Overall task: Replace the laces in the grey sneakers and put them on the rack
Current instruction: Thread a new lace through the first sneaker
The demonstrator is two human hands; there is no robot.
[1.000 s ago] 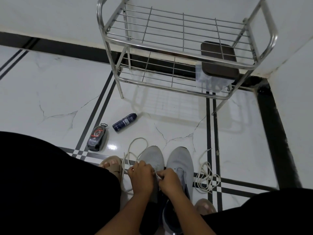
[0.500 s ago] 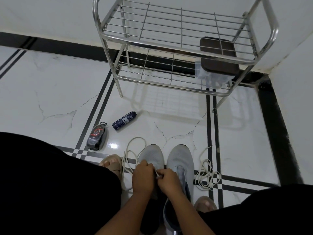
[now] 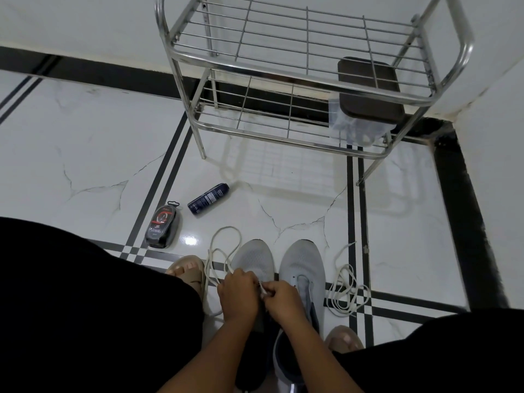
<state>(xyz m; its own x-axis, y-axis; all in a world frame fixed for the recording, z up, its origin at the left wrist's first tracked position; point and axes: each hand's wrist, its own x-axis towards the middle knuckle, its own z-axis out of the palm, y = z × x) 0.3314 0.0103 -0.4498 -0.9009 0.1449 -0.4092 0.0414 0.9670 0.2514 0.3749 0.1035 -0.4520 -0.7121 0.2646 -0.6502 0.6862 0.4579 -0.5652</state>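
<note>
1. Barely shifting since the earlier frames: both hands holding the same spot over the left sneaker (image 3: 253, 260), only the view tipping slightly so the rack (image 3: 306, 80) sits a little lower.
2. Pinching a short white run of lace (image 3: 224, 251) between left hand (image 3: 239, 296) and right hand (image 3: 284, 303), fingers of both curled tight; tip of the lace hidden between the knuckles, so cannot tell whether threading into an eyelet or pulling through.
3. Risking a missed or skipped eyelet, with both hands covering the holes being worked.
4. Trailing loose loops of that lace off to the left, over the floor and close to a sandalled foot (image 3: 188, 272); possibly snagging under the foot and jerking the lace back out.
5. Sitting just beside, the right sneaker (image 3: 302, 269) showing bare eyelets, apparently not yet laced; a second lace (image 3: 347, 296) lying coiled on the floor (image 3: 99, 151) just to its right, tangling likely if dragged rather than lifted.
6. Lying further out, a dark spray can (image 3: 208, 198) and a black packet (image 3: 162, 226), both prone to being kicked on the way forward.
7. Standing well apart near the wall, the rack holding a dark box (image 3: 368, 89) on its lower shelf, crowding the right end when placing the pair.
</note>
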